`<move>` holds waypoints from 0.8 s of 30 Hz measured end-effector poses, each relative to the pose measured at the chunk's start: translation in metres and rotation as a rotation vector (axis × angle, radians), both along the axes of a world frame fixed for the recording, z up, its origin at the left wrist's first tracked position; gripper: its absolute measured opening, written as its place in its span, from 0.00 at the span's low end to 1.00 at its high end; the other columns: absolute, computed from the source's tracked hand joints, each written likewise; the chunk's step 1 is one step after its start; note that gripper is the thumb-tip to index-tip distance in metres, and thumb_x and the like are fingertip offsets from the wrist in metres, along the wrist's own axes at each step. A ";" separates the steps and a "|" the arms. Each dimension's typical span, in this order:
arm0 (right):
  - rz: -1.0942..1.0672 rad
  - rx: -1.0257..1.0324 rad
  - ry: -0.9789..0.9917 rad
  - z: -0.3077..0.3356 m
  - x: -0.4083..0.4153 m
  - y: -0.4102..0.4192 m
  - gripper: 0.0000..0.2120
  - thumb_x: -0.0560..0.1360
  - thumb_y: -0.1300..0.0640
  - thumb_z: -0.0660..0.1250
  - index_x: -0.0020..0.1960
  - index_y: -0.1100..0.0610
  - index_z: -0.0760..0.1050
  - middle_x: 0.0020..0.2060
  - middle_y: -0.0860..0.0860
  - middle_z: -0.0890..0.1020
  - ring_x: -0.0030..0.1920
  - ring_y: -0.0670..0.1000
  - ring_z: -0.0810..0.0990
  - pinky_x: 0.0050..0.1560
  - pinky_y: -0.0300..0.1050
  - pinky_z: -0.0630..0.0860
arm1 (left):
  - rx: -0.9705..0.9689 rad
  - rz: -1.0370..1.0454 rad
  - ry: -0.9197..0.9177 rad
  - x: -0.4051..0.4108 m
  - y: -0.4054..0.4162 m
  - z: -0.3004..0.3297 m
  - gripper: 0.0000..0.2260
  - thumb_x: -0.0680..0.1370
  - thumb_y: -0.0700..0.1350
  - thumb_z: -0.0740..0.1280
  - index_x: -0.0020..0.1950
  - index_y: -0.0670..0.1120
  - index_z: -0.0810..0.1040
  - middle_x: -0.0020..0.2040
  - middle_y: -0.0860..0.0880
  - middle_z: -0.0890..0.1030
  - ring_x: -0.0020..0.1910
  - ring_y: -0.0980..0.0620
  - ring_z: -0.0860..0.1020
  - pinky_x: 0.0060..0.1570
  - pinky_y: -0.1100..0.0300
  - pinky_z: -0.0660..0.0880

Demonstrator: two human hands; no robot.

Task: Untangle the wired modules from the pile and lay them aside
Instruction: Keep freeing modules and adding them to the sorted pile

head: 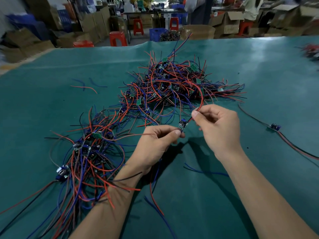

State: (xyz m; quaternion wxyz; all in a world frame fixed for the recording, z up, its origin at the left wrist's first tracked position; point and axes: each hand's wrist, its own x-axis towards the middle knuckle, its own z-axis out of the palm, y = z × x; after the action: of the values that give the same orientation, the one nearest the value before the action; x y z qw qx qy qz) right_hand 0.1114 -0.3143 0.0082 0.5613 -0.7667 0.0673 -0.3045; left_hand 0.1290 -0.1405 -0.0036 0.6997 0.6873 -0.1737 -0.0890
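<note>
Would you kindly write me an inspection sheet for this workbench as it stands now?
Surface: green mat covers the table.
Job's things: big tangled pile; second tangle at left; one module laid apart at right; held module between the hands.
Clutter: loose wires on the mat.
Grippers: left hand pinches the held module; right hand pinches its red wire.
Cables: red, blue and black leads, intertwined.
Surroundings: red stools, cardboard boxes, blue crate.

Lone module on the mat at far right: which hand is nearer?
Right. The right hand sits left of the lone module, apart from it, pinching a red wire. The left hand is farther left, beyond the right hand.
</note>
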 end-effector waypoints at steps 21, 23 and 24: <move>0.282 0.428 0.208 0.000 -0.009 0.037 0.07 0.75 0.58 0.75 0.40 0.59 0.83 0.37 0.57 0.84 0.40 0.51 0.82 0.40 0.43 0.80 | -0.014 0.079 -0.054 -0.002 -0.003 0.002 0.09 0.82 0.37 0.65 0.44 0.43 0.82 0.28 0.56 0.74 0.27 0.56 0.65 0.27 0.63 0.62; 0.221 0.353 0.147 0.002 -0.010 0.031 0.06 0.76 0.61 0.74 0.41 0.62 0.82 0.40 0.63 0.85 0.40 0.52 0.82 0.43 0.46 0.80 | 0.026 0.041 -0.074 -0.002 -0.002 0.002 0.10 0.82 0.38 0.65 0.43 0.39 0.82 0.27 0.57 0.72 0.26 0.59 0.65 0.28 0.66 0.61; 0.192 0.311 0.113 0.006 -0.011 0.028 0.06 0.76 0.62 0.74 0.41 0.62 0.82 0.41 0.64 0.85 0.40 0.53 0.81 0.43 0.47 0.79 | 0.038 0.015 -0.083 -0.003 -0.002 0.002 0.10 0.82 0.39 0.65 0.42 0.39 0.82 0.26 0.57 0.72 0.26 0.61 0.66 0.29 0.68 0.62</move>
State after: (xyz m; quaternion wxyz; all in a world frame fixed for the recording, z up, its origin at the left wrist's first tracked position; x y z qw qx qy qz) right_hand 0.1009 -0.2866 0.0137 0.6947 -0.6895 0.0715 -0.1920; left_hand 0.1263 -0.1421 -0.0013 0.6793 0.7050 -0.1954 -0.0586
